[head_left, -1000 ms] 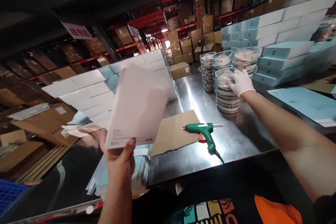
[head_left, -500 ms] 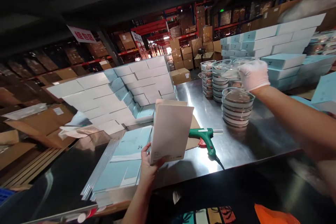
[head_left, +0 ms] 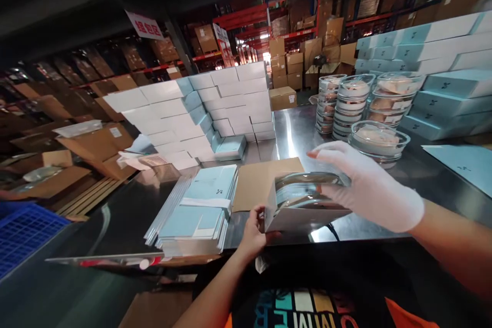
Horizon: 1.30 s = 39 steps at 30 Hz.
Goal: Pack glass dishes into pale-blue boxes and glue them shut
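Note:
My left hand (head_left: 253,230), bare, grips the near left corner of an open white carton box (head_left: 295,218) held over the front of the steel table (head_left: 295,133). My right hand (head_left: 369,187), in a white glove, holds a round clear lidded container (head_left: 305,189) that sits partly inside the box's open top. The glue gun is hidden behind the box and hand. A brown cardboard sheet (head_left: 255,182) lies on the table just behind the box.
Flat light-blue carton blanks (head_left: 200,210) are piled left of the box. Stacks of clear containers (head_left: 351,105) stand at the back right, one short stack (head_left: 378,141) nearer. Closed blue-white boxes (head_left: 192,113) are stacked behind and at the right (head_left: 434,77). A blue crate (head_left: 23,230) sits far left.
My right hand lifted a container off the short stack and brought it down to the box. My left hand turned the carton from upright to lying open-side up near my body.

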Available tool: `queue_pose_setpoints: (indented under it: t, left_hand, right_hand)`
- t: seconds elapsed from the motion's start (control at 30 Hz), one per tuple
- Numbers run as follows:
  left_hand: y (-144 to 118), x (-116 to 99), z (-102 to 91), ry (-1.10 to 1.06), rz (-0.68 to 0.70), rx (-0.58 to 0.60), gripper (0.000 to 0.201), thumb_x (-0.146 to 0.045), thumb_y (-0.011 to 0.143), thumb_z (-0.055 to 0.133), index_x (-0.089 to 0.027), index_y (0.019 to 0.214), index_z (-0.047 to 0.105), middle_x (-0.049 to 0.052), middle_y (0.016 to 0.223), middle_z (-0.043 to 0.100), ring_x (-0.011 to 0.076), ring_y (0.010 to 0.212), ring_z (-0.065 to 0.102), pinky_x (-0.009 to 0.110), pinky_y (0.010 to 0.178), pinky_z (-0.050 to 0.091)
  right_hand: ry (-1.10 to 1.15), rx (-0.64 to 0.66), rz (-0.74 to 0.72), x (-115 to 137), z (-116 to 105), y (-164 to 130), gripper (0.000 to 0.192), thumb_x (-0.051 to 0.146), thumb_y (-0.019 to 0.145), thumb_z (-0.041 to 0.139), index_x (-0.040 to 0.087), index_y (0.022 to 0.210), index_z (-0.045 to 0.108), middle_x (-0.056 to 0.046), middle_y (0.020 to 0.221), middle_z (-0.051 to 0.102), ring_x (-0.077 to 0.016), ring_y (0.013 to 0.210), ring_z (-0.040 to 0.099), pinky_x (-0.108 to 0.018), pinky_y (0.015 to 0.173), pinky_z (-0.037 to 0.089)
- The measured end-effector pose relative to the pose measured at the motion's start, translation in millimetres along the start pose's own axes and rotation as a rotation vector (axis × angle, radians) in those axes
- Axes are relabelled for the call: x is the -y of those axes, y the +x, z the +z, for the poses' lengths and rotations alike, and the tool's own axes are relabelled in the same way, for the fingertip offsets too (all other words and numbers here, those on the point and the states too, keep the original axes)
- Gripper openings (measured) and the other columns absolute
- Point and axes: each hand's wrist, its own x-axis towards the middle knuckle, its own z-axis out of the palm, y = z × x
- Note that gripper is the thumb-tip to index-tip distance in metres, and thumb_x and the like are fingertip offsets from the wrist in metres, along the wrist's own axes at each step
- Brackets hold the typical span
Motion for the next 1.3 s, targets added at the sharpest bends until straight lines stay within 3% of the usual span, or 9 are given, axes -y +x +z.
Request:
queue_pose_setpoints:
  t: [0.17,0.37,0.47,0.6,0.77,0.9,1.03,1.2,1.3]
  left_hand:
    - [-5.3,8.8,-2.4,0.191,-0.009,-0.009,0.09,-0.037,0.048,0.106,-0.021,0.127,0.065,0.015,0.129,0.07,0.0373,0.127,0.067,0.052,0.11,0.054]
    - [-8.9,-16.6,-9.9,0.268,0.331,-0.081,0.091,-0.062,0.072,0.095,-0.021,0.146,0.062,0.019,0.131,0.071,0.0434,0.133,0.066,0.062,0.115,0.053]
    - [-2.0,-44.0,-7.5,0.341,0.584,-0.022,0.067,-0.07,0.087,0.08,-0.022,0.133,0.074,0.019,0.136,0.069,0.0413,0.138,0.062,0.059,0.118,0.051]
    - [6.4,-64.6,5.8,0.362,0.668,0.045,0.053,-0.069,0.099,0.065,-0.02,0.085,0.079,0.015,0.109,0.072,0.0331,0.111,0.07,0.046,0.097,0.059]
    - [2.5,-48.0,12.3,0.173,0.644,-0.202,0.062,-0.073,0.096,0.068,-0.022,0.132,0.07,0.015,0.122,0.075,0.0277,0.108,0.073,0.04,0.092,0.06]
    - [3.2,-31.0,-3.7,0.327,0.71,-0.059,0.068,-0.075,0.082,0.082,-0.025,0.127,0.074,0.013,0.117,0.079,0.0321,0.116,0.074,0.051,0.111,0.055]
    - [4.4,-27.2,-16.7,0.383,0.718,-0.024,0.061,-0.066,0.082,0.089,-0.026,0.125,0.076,0.01,0.111,0.081,0.0299,0.109,0.076,0.052,0.115,0.052]
    - [2.8,-36.0,-16.3,0.338,0.641,-0.174,0.059,-0.071,0.087,0.081,-0.024,0.123,0.075,0.01,0.115,0.079,0.0286,0.11,0.074,0.049,0.113,0.051]
    - [2.6,-46.4,-15.0,0.278,0.6,-0.198,0.06,-0.074,0.088,0.078,-0.023,0.12,0.075,0.009,0.111,0.077,0.0276,0.106,0.072,0.043,0.102,0.055]
  right_hand:
    - [0.309,-0.355,0.145,-18.6,54.5,-55.5,0.081,0.049,0.099,0.075,0.052,0.169,0.035,-0.005,0.178,0.038,-0.0355,0.15,0.058,-0.062,0.129,0.045]
    - [0.291,-0.203,0.393,-36.3,134.9,-103.6,0.079,0.055,0.1,0.071,0.031,0.169,0.041,-0.018,0.177,0.041,-0.0397,0.16,0.047,-0.065,0.125,0.048]
    - [0.379,-0.222,0.364,-24.7,144.1,-98.7,0.074,0.065,0.098,0.071,0.026,0.159,0.057,-0.017,0.177,0.041,-0.0388,0.165,0.04,-0.059,0.129,0.044]
    - [0.535,-0.247,0.529,-15.8,139.4,-75.7,0.063,0.075,0.099,0.061,0.024,0.132,0.077,-0.015,0.155,0.067,-0.0358,0.145,0.062,-0.047,0.114,0.058]
    - [0.603,-0.336,0.768,-18.1,158.0,-56.1,0.036,0.047,0.093,0.07,0.026,0.122,0.07,-0.008,0.119,0.08,-0.0294,0.113,0.075,-0.047,0.102,0.063]
    - [0.553,-0.531,0.719,-25.3,167.6,-56.6,0.053,0.028,0.081,0.071,0.028,0.131,0.056,-0.009,0.136,0.072,-0.0247,0.117,0.073,-0.042,0.102,0.061]
    - [0.335,-0.368,0.646,-53.4,147.2,-62.6,0.045,0.041,0.095,0.062,0.027,0.137,0.056,-0.013,0.141,0.071,-0.0263,0.11,0.074,-0.046,0.101,0.059]
    - [-0.143,0.279,1.108,-96.5,132.9,-64.5,0.043,0.041,0.08,0.081,0.014,0.112,0.07,-0.028,0.121,0.076,-0.0448,0.114,0.073,-0.059,0.105,0.052]
    - [-0.064,0.303,1.203,-107.9,136.3,-68.4,0.051,0.029,0.068,0.088,0.013,0.114,0.07,-0.022,0.102,0.079,-0.0403,0.098,0.076,-0.051,0.091,0.058]
